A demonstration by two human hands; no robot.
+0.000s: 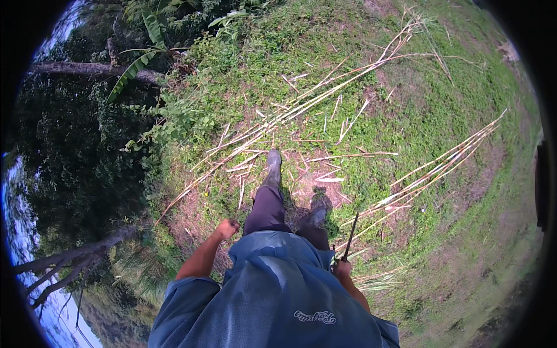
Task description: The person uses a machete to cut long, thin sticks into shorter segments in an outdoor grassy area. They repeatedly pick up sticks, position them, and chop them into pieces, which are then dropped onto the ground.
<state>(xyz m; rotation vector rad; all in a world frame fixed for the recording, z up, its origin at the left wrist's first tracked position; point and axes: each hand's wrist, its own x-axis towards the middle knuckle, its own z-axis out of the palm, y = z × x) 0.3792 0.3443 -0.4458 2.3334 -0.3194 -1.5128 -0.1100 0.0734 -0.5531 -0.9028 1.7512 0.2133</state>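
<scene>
Just past the forward boot (274,159), a long bundle of dry stalks (293,110) lies across the grass (418,124); behind-right of that boot, the right hand (343,268) grips a slim dark blade (351,235); another stalk bunch (452,158) sits off to the boot's right; behind-left of the boot, the left hand (228,228) is fisted up, can't tell if anything's in it

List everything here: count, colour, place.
Long stalk bundle: 1, tan, across upper centre.
Second bundle: 1, tan, right.
Loose pieces: many, pale, around centre.
Leafy cuttings: several, green, lower right.
Broad leaves: 2+, green, upper left.
Trunks: 2+, grey-brown, left.
Foliage: uncounted, dark green, left.
Grassy ground: 1, green and brown, throughout.
Long thin tool: 1, dark, lower centre-right.
Boots: 2, grey, centre.
Trousers: 1, purple, below centre.
Shirt: 1, blue, bottom.
Left hand: 1, bare, beside trousers.
Right hand: 1, bare, holding tool.
</scene>
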